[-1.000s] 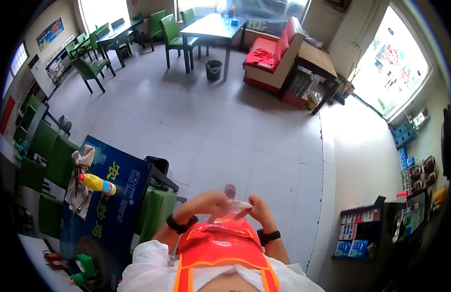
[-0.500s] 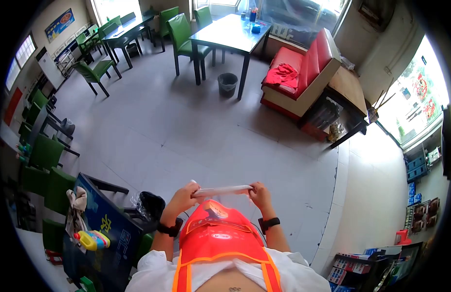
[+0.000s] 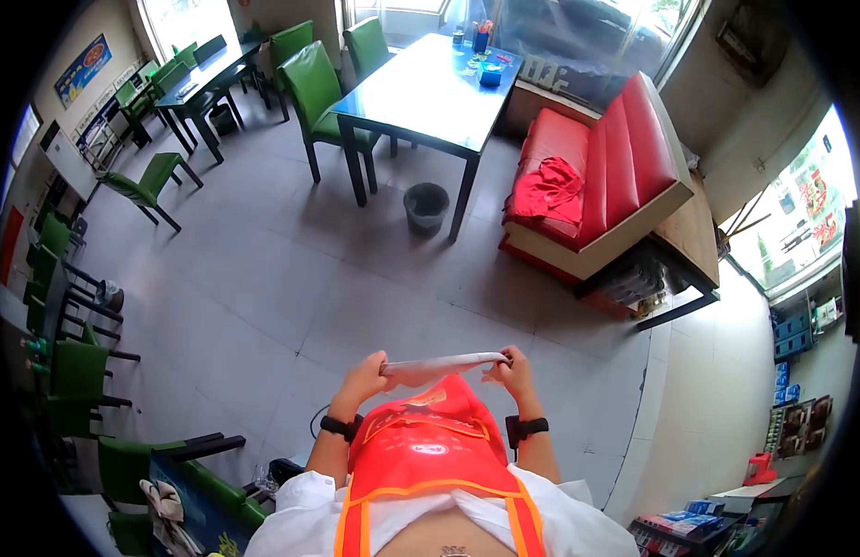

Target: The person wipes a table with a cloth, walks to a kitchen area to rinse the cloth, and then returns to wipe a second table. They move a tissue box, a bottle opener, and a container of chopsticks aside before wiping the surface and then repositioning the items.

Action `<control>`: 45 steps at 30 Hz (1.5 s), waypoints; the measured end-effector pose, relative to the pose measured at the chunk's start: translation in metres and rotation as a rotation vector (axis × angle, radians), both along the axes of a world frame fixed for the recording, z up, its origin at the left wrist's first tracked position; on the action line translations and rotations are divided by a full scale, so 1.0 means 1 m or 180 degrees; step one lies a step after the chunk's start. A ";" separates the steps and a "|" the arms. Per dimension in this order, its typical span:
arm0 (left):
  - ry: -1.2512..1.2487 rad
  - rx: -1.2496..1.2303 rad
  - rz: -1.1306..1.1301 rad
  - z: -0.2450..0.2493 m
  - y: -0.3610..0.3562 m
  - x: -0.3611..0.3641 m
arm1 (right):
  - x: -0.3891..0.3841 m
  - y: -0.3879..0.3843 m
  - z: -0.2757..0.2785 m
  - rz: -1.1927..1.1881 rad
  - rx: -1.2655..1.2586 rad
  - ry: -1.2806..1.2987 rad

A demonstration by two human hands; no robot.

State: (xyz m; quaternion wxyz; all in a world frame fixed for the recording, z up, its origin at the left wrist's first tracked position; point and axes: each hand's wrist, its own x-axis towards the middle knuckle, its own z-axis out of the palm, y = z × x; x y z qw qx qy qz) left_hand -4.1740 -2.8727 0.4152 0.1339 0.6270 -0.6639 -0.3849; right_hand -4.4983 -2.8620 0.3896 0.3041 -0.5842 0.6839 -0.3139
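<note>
We cannot make out what the pale strip (image 3: 446, 363) is. It spans level between our hands, just above the red sheet (image 3: 419, 444) at our chest. Our left hand (image 3: 367, 379) and right hand (image 3: 515, 370) pinch its ends, fingers closed on it and partly hidden. The grip matches the earlier frame. The blue table (image 3: 198, 515), near left, is now mostly cut off.

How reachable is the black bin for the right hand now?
Probably not reachable: the right hand holds one end of a white strip, and the black bin stands far off across bare floor.
</note>
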 end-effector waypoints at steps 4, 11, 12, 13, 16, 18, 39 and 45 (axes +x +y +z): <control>-0.0039 -0.0206 -0.0276 -0.019 -0.128 -0.011 | -0.011 -0.129 -0.015 -0.0368 0.0291 -0.0767; -0.0157 0.0024 -0.0038 -0.044 -0.304 -0.012 | -0.008 -0.326 -0.028 -0.0191 0.0242 -0.0353; -0.0155 0.0056 0.0011 -0.043 -0.331 -0.010 | -0.004 -0.357 -0.023 -0.0143 0.0276 -0.0348; -0.0065 -0.0001 0.0135 -0.041 -0.356 -0.010 | 0.002 -0.387 -0.018 -0.0185 0.0240 -0.0567; -0.0004 0.0003 0.0354 -0.035 -0.412 -0.004 | 0.024 -0.469 -0.005 -0.0184 0.0540 -0.1508; -0.0022 -0.0008 0.0424 -0.041 -0.453 0.004 | 0.036 -0.525 -0.030 0.0032 0.0420 -0.1901; 0.0328 -0.1418 0.0319 -0.066 -0.948 0.131 | 0.207 -0.879 -0.026 -0.1351 -0.0614 -0.0219; -0.0565 -0.0840 -0.0099 -0.122 -0.988 0.096 | 0.245 -0.953 -0.086 -0.0431 0.0050 0.0940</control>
